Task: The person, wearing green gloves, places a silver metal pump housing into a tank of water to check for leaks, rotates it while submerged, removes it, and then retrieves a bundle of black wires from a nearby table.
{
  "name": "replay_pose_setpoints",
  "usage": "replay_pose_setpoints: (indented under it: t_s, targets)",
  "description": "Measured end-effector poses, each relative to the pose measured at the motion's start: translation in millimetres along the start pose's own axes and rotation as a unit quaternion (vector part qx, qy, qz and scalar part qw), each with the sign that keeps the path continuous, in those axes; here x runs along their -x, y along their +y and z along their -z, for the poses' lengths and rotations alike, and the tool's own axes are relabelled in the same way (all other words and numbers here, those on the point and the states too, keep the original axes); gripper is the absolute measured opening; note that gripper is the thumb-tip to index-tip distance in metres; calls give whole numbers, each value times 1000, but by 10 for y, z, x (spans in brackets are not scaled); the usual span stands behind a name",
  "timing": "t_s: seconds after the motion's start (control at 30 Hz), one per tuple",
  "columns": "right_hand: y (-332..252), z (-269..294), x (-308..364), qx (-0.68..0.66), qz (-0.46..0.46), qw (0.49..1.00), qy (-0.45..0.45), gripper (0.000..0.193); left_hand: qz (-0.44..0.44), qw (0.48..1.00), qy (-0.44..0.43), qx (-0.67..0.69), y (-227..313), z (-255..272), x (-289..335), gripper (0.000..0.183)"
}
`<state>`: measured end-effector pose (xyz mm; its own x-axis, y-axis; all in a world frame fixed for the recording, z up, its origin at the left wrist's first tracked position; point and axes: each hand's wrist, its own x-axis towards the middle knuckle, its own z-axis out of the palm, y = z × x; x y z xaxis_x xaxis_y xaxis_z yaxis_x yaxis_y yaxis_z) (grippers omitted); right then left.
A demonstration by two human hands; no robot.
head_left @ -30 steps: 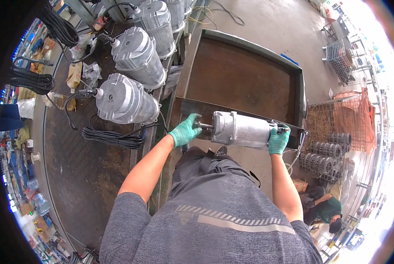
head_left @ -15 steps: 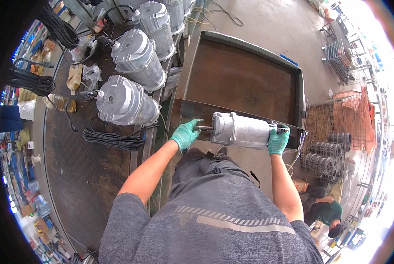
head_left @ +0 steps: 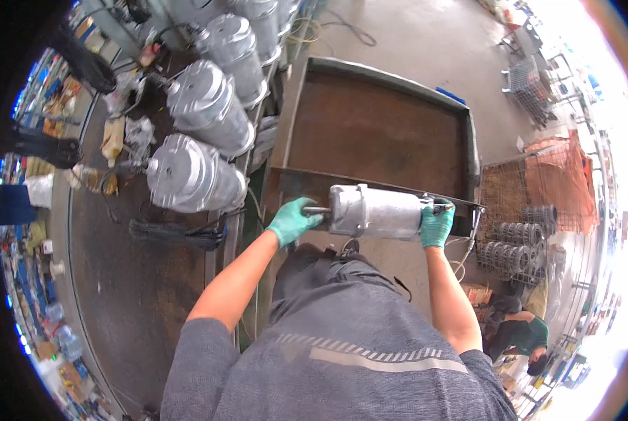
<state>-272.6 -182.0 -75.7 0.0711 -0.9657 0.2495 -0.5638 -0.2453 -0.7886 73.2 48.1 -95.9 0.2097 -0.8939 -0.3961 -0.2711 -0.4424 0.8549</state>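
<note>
Lying on its side before my body is a silver cylindrical motor (head_left: 378, 210), with a wider flanged end at the left. My left hand (head_left: 293, 221), in a green glove, is closed round the metal shaft (head_left: 317, 210) that sticks out of that end. The other end is gripped by my right hand (head_left: 437, 223), also green-gloved, with fingers wrapped over a dark fitting there. Behind the motor is the near side of a brown metal tray (head_left: 381, 119) with raised edges. Whether the motor touches the tray's edge I cannot tell.
Several upright silver motors (head_left: 195, 175) with black cables line the bench (head_left: 145, 302) on my left. A coiled black cable (head_left: 177, 233) lies beside them. At right stand a wire cage (head_left: 510, 189) and stacked ring-shaped metal parts (head_left: 514, 252). Another person (head_left: 524, 337) bends over farther right.
The whole view has shifted slightly, so the bench motors and tray sit a little lower and farther left, with some blur. Both hands keep their grip on the motor.
</note>
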Motion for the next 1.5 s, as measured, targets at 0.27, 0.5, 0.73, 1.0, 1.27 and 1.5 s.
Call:
replay_pose_setpoints:
  t_s: [0.27, 0.5, 0.73, 1.0, 1.27, 1.5]
  targets:
    - [-155, -17, 86, 33, -25, 999, -17, 26, -8, 996, 37, -84, 54, 38, 136, 54]
    - [-147, 20, 69, 32, -27, 999, 9, 27, 134, 887, -85, 433, 325, 145, 168, 43]
    - [-220, 42, 56, 38, -41, 998, 10, 30, 14, 964, 31, -263, 323, 124, 52, 42]
    - [-283, 58, 86, 22, -46, 999, 5, 30, 202, 940, -97, 258, 260, 282, 44, 50]
    - [-224, 77, 82, 40, -56, 998, -3, 29, 87, 985, -120, 82, 310, 356, -14, 61]
    - [-164, 20, 94, 82, -6, 996, 31, 25, 234, 937, -247, 74, 396, 513, -120, 39]
